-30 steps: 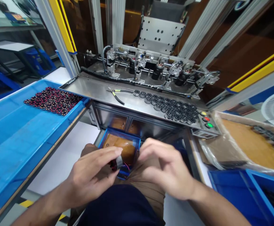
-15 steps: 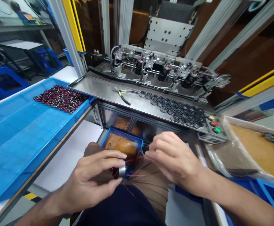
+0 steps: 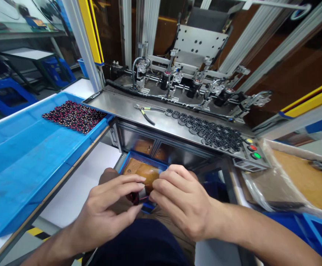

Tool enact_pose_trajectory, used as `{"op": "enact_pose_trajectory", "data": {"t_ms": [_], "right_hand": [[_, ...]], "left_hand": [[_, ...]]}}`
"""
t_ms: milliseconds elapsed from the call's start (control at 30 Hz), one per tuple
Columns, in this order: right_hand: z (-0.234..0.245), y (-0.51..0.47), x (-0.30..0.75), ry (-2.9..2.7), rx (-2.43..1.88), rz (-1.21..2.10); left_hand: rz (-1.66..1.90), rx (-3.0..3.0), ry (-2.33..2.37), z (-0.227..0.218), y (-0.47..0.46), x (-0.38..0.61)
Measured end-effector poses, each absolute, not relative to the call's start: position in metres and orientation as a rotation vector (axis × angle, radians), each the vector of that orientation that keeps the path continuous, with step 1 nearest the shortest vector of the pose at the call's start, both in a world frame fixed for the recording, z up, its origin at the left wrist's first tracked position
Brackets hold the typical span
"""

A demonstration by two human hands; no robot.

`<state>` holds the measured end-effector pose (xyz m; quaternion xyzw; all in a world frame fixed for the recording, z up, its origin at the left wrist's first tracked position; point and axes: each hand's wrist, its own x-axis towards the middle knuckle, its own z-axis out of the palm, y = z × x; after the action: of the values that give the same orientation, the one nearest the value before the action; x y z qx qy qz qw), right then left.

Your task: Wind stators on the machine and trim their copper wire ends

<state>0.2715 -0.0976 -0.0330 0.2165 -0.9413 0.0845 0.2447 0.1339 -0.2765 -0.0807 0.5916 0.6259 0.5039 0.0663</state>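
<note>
Between the thumb and fingers of my left hand (image 3: pixel 112 208) is a small wound motor stator (image 3: pixel 135 197), with dark red windings and a silvery ring partly covered by the fingers. My right hand (image 3: pixel 177 199) is closed in a pinch right beside the stator's right side. What its fingertips grip is hidden behind them. Both hands are above my lap, in front of a blue bin (image 3: pixel 126 162) with brown packing material (image 3: pixel 141 171) in it.
A steel ledge (image 3: pixel 116 105) ahead carries pliers (image 3: pixel 147 112) and many black plastic parts (image 3: pixel 216 131). Behind it stands a fixture machine (image 3: pixel 177 79). Push buttons (image 3: pixel 252 147) are at its right end. Left, a blue tray (image 3: pixel 19 159) holds packed stators (image 3: pixel 75 116); right, an open carton (image 3: pixel 302 177).
My right hand has moved left and in close to the stator; the thin red wires seen between the hands are now mostly hidden. Some machine clamps have swung up.
</note>
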Motion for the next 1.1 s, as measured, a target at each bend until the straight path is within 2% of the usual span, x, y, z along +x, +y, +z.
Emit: {"op": "enact_pose_trajectory", "data": {"t_ms": [200,333,433,600,733,933,1100], "right_hand": [[-0.036,-0.071,0.269,-2.652,0.578,0.253],[-0.041,-0.031,0.228,-2.526,0.232,0.231],[-0.046,0.005,0.174,-2.555,-0.146,0.117],[-0.073,0.040,0.091,-2.694,-0.357,0.087],[-0.092,0.044,0.065,-2.787,-0.523,0.105],[-0.094,0.057,0.070,-2.866,-0.473,0.271],[-0.079,0.062,0.087,-2.784,-0.403,0.565]], "left_hand": [[1.731,1.316,1.728,-0.093,-0.277,0.131],[1.942,1.032,1.507,-0.102,-0.269,0.131],[2.051,0.982,1.508,-0.105,-0.267,0.132],[2.164,0.909,1.545,-0.108,-0.276,0.134],[2.254,0.781,1.546,-0.111,-0.289,0.129],[2.314,0.604,1.484,-0.110,-0.290,0.124],[2.242,0.516,1.366,-0.100,-0.279,0.130]]}}
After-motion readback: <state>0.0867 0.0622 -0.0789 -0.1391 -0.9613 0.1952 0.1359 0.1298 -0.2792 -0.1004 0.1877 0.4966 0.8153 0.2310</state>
